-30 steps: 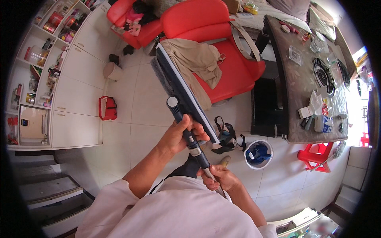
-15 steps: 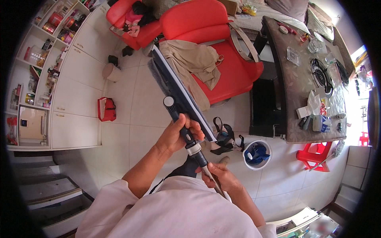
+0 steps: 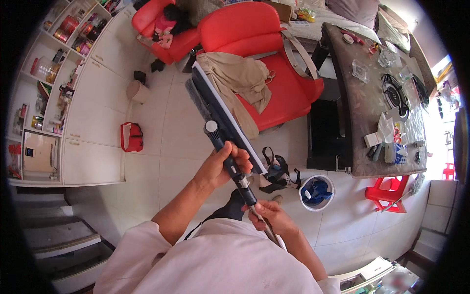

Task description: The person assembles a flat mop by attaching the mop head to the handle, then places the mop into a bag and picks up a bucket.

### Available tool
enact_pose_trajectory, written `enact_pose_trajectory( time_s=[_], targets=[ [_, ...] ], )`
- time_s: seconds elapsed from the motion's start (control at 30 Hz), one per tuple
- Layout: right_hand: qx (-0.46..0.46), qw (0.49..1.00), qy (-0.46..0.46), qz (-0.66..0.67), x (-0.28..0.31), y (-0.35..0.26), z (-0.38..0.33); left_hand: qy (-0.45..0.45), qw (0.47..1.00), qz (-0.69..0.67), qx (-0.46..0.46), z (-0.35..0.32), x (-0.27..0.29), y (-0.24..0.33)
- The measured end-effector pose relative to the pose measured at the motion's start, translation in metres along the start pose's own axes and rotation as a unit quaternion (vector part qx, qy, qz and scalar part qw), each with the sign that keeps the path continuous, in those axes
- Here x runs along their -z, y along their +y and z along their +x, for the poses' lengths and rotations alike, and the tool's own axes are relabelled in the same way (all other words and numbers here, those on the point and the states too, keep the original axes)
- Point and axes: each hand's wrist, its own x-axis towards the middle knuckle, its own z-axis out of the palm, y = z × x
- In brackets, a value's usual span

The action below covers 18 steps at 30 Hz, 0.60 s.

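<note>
I hold a long-handled flat mop, its dark mop head (image 3: 226, 113) raised in front of me, with a grey fluffy pad along one side and a pale edge along the other. My left hand (image 3: 215, 166) is wrapped round the black neck of the handle, below a round-ended pivot (image 3: 211, 127). Lower down, my right hand (image 3: 275, 215) closes on the pole where a black sleeve (image 3: 248, 197) meets the metal tube. A silvery joint (image 3: 243, 183) shows between the two hands. The far end of the pole is hidden by my body.
Ahead is a red chair (image 3: 279, 93) with beige cloth draped over it. A white bucket (image 3: 331, 192) holding blue cloth stands right of black sandals (image 3: 277, 179). A cluttered table (image 3: 362, 112) fills the right, a red stool (image 3: 387, 196) below it; white cabinets (image 3: 93, 112) line the left.
The mop head has turned and shifted slightly to the right. At the joint between my hands, the pale collar looks narrower and more metal shows. Both hands keep their grip.
</note>
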Motion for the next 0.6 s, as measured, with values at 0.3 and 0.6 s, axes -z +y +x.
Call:
enact_pose_trajectory(
  time_s=[0.3, 0.6],
  targets=[
    [0.004, 0.995, -0.038, 0.088, 0.012, 0.0, 0.002, 0.061, 0.998, -0.002, -0.019, 0.004, -0.02, 0.0],
    [0.149, 0.926, 0.193, -0.29, 0.019, 0.016, 0.01, 0.112, 0.991, 0.008, -0.074, 0.005, -0.015, -0.011]
  ],
)
